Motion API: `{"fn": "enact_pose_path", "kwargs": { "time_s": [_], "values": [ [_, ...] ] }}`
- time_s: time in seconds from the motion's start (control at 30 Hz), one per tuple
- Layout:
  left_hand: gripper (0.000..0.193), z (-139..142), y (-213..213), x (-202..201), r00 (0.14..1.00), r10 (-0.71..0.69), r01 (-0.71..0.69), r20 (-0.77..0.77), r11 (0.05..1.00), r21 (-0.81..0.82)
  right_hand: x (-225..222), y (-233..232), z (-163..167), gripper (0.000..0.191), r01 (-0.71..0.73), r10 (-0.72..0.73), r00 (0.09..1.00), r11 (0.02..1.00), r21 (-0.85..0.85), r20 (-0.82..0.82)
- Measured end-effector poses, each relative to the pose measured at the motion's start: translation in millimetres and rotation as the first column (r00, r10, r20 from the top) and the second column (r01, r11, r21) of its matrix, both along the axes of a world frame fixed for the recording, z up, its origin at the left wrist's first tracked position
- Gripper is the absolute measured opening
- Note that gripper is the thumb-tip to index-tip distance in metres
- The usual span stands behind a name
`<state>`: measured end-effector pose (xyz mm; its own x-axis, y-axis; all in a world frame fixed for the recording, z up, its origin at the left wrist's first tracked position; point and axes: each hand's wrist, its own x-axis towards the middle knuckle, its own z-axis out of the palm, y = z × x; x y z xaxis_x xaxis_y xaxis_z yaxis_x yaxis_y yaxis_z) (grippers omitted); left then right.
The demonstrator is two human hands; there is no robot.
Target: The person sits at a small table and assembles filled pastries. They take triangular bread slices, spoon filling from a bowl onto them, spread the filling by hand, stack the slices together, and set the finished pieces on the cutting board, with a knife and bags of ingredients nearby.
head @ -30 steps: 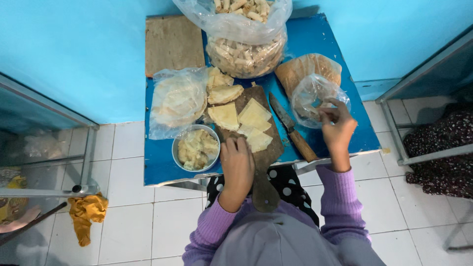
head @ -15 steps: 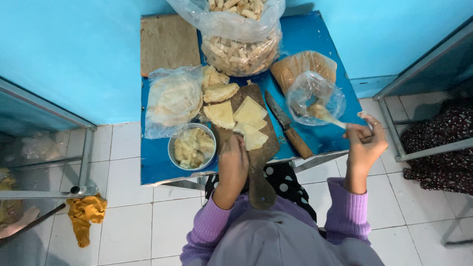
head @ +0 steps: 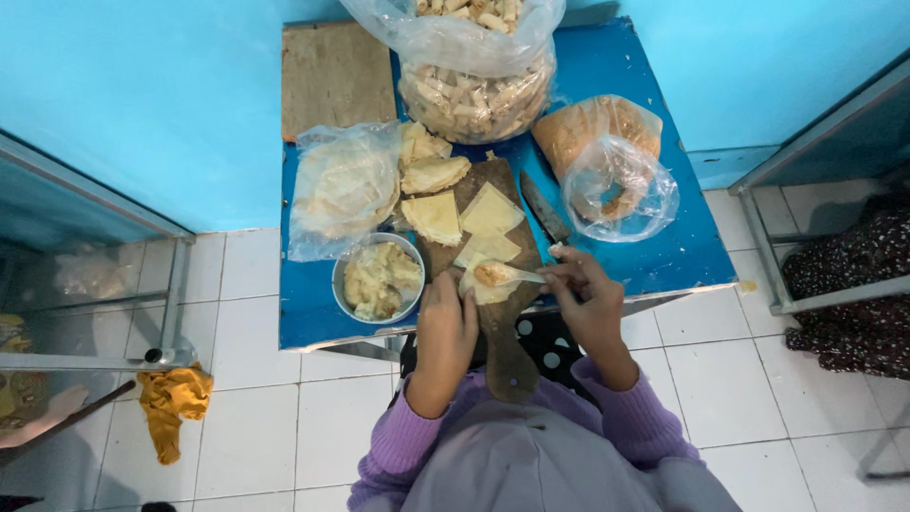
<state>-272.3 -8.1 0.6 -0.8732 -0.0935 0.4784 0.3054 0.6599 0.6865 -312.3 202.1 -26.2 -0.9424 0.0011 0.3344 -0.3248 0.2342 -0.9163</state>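
Spoon (head: 512, 275) in R hand (head: 590, 301), filling on wrapper (head: 485, 284); L hand (head: 447, 322) steadies.

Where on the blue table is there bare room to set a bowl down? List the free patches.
Bare blue table shows along the right edge, below the clear bag and right of the right hand. A second bare strip lies at the front left corner, below the plastic-wrapped stack and left of the metal bowl. The middle, around the wooden board, is crowded.
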Motion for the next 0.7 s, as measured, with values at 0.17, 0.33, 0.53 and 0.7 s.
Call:
{"fn": "enact_pose_path", "kwargs": {
  "time_s": [0.17,0.33,0.53,0.7],
  "values": [
    [0.016,4.3,5.3,-3.1,1.0,0.005,-0.001,-0.031,0.992,0.125,8.0,3.4,21.9,0.041,0.11,-0.019,0.949,0.955,0.275,-0.315],
    [0.016,1.0,18.5,-15.4,1.0,-0.017,0.012,0.016,0.958,0.286,5.4,19.1,24.8,0.035,0.214,0.015,0.859,0.897,0.386,-0.512],
    [0.016,-3.7,38.6,-20.5,1.0,-0.016,0.014,0.005,0.947,0.321,4.3,43.9,15.2,0.025,0.128,0.17,0.804,0.887,0.444,-0.57],
    [0.012,-0.9,37.2,-13.4,0.995,-0.034,0.052,-0.091,0.977,0.205,7.8,53.0,31.4,0.025,0.328,-0.026,0.771,0.872,0.363,-0.636]
  ]
}}
